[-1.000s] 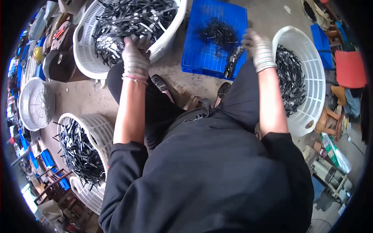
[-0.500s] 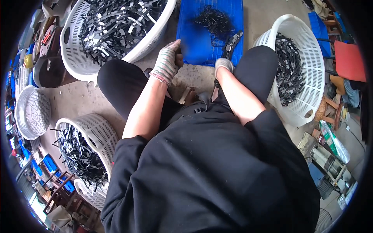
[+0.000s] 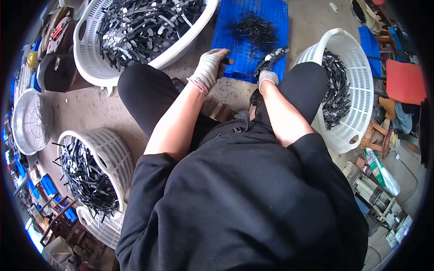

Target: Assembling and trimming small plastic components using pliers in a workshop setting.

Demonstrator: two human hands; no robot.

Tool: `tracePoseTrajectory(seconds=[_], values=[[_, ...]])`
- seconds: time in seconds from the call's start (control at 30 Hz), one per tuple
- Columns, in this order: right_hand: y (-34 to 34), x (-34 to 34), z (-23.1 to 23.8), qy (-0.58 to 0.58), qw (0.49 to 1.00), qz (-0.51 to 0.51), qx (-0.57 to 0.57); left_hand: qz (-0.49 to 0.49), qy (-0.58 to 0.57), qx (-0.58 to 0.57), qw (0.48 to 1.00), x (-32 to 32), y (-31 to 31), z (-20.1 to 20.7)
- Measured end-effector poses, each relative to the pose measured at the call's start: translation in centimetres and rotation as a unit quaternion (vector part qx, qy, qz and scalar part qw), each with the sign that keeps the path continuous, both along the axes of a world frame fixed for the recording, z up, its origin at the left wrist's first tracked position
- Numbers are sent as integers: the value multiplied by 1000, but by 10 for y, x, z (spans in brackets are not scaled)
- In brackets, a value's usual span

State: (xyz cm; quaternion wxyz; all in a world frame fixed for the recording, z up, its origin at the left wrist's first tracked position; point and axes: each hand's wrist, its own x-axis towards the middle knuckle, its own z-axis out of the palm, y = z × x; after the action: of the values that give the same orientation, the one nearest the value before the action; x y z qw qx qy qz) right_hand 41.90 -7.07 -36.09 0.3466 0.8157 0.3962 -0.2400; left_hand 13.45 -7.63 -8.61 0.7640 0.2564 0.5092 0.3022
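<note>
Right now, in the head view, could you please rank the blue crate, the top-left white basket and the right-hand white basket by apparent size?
1. Top-left white basket
2. Right-hand white basket
3. Blue crate
The baskets look close; fisheye bending leaves their order unsure.

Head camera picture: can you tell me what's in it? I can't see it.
A seated person's gloved left hand and right hand hold dark metal parts at a blue crate. White baskets of black metal pieces surround them.

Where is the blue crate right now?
The blue crate sits on the floor straight ahead of the person, between two white baskets, just beyond the gloved left hand.
</note>
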Motion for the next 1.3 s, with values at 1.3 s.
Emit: tracePoseTrajectory(seconds=[1.3], values=[[-92, -125, 384, 746, 516, -215, 361, 170, 54, 305, 935, 10, 2, 116]])
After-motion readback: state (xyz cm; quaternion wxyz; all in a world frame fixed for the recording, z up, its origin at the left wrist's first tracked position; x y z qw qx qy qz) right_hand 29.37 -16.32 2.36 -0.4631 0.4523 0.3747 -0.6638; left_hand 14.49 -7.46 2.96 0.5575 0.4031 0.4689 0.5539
